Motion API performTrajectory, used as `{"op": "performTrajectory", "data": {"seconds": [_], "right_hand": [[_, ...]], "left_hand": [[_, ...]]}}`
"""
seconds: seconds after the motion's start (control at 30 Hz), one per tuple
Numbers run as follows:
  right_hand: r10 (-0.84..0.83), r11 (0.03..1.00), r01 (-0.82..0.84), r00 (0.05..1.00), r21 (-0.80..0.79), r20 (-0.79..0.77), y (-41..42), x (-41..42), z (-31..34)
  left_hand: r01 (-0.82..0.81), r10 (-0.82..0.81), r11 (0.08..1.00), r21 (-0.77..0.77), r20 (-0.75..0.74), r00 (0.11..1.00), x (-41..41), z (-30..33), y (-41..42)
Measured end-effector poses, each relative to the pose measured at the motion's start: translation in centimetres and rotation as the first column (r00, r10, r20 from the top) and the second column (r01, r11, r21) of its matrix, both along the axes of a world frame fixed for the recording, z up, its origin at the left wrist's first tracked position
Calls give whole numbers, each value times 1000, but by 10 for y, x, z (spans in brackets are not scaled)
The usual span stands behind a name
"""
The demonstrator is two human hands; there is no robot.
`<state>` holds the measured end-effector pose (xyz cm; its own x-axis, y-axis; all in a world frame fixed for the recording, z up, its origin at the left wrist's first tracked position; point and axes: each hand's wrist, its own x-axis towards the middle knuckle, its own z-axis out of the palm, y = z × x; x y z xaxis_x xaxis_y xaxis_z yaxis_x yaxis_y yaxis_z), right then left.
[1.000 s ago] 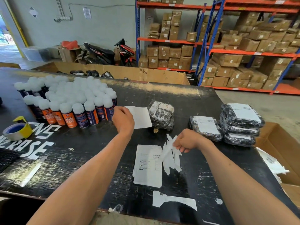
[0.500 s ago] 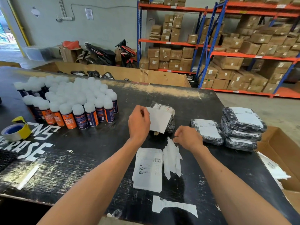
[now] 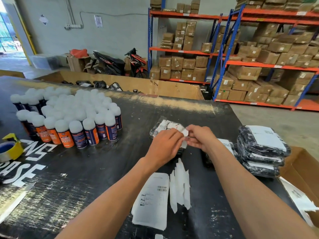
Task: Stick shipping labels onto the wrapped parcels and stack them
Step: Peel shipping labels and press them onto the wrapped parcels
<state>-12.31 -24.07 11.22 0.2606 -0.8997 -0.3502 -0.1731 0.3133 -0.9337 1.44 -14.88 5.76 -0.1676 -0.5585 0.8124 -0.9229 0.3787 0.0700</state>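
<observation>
Left hand (image 3: 164,145) and right hand (image 3: 201,138) — both pinching one label (image 3: 185,133) (over a wrapped parcel (image 3: 164,126)); stack (image 3: 262,150) to the right.

The left hand (image 3: 164,145) has carried the label (image 3: 184,135) from beside the cans rightward to the frame's centre. The right hand (image 3: 201,138) has left the strips lower down and now pinches the label too, above the parcel (image 3: 164,126).

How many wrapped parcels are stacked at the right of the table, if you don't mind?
3: top parcel, middle parcel, bottom parcel, one upon another. Others may be hidden behind the stack.
</observation>
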Motion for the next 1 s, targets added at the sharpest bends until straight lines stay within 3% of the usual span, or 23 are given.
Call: {"op": "performTrajectory", "data": {"seconds": [0.07, 0.1, 0.17, 0.23, 0.27, 0.3, 0.33, 0.43, 0.53, 0.67, 0.9, 1.0], "right_hand": [[0, 998, 3, 999, -59, 45, -14, 1, 3], [13, 997, -7, 997, -82, 71, -21, 1, 3], [59, 993, -45, 990, -112, 131, -33, 2, 4], [103, 988, -79, 978, -134, 182, -41, 4, 0], [118, 986, -91, 974, -141, 195, -44, 5, -2], [127, 985, -100, 972, -144, 197, -48, 7, -4], [129, 984, -102, 972, -145, 194, -52, 9, -7], [121, 984, -94, 975, -148, 186, -62, 16, -16], [177, 979, -154, 969, -134, 173, -63, 22, -26], [185, 969, -183, 983, -165, -3, -66, 33, -46], [74, 984, -81, 996, -157, -53, -69, 51, -68], [46, 991, -57, 995, -125, -86, -74, 55, -75]], "left_hand": [[18, 4, 995, 97, -213, 977, 4, 1, -6], [-13, 78, 985, 173, -371, 925, 6, 4, -8], [-44, 302, 920, 389, -635, 711, 11, 18, -14], [176, 441, 816, 550, -791, 425, 22, 32, -25], [348, 460, 776, 526, -849, 260, 29, 36, -32], [447, 462, 757, 477, -874, 150, 37, 36, -39], [476, 440, 760, 442, -889, 124, 45, 33, -46], [404, 365, 812, 421, -907, 210, 63, 18, -64], [353, 387, 823, 446, -894, 226, 73, 11, -77], [367, 442, 773, 518, -854, 275, 90, 4, -90], [243, 552, 701, 670, -726, 410, 114, -19, -109], [211, 577, 692, 690, -705, 412, 116, -27, -110]]}}
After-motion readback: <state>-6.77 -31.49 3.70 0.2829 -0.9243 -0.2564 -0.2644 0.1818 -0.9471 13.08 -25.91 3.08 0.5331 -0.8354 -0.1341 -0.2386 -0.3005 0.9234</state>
